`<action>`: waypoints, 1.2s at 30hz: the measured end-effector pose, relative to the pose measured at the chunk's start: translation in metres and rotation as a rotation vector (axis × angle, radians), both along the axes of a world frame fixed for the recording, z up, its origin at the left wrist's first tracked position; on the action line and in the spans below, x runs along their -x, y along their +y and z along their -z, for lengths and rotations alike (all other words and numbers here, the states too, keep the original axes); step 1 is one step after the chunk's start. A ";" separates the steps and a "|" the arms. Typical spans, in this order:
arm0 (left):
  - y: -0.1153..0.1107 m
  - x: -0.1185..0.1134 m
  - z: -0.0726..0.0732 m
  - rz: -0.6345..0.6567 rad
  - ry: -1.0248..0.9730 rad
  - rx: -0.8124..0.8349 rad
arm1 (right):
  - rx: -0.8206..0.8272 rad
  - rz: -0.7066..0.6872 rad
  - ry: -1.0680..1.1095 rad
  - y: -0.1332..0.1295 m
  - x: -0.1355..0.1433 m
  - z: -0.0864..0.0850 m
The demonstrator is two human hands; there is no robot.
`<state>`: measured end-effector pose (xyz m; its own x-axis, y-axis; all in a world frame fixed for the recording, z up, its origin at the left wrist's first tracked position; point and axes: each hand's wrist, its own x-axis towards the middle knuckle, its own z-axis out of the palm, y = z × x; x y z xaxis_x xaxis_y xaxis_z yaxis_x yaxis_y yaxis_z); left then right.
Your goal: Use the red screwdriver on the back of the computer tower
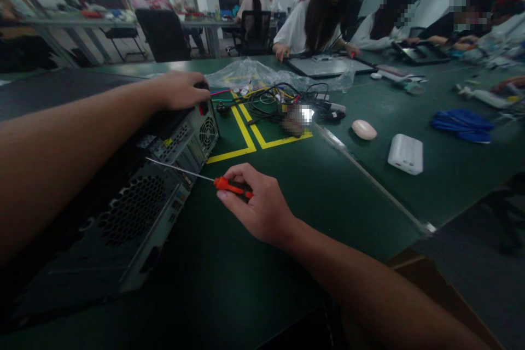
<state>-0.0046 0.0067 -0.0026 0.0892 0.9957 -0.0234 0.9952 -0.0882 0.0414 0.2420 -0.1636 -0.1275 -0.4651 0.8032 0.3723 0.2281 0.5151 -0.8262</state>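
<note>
A dark computer case (135, 213) lies on the left of the green table, its rear panel with vents and ports angled towards the right. My left hand (184, 89) grips its far upper corner, the fingers bent over the edge and partly hidden. In my right hand (260, 205) is a screwdriver (232, 186) with an orange and black handle, held between thumb and fingers. Its long thin shaft points left, and the tip appears in front of the case near the rear edge. Whether the tip touches the case I cannot tell.
Behind the case lie tangled black cables (266, 101) and clear plastic wrap (254, 72). Yellow tape (246, 131) marks the table. To the right are a pink rounded object (364, 129), a white box-shaped device (405, 153) and a blue bundle (462, 124). People work at the far side.
</note>
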 end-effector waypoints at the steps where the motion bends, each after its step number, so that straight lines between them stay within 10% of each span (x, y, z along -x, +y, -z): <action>1: 0.001 0.001 0.001 0.002 0.003 -0.002 | 0.000 0.001 0.001 0.000 0.000 0.000; 36: 0.002 0.003 0.002 0.032 0.053 -0.017 | 0.011 -0.016 0.061 -0.002 0.003 0.003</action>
<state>-0.0079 0.0086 -0.0042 0.1199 0.9927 -0.0117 0.9927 -0.1200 -0.0129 0.2391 -0.1656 -0.1301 -0.4545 0.8000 0.3917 0.1693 0.5093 -0.8438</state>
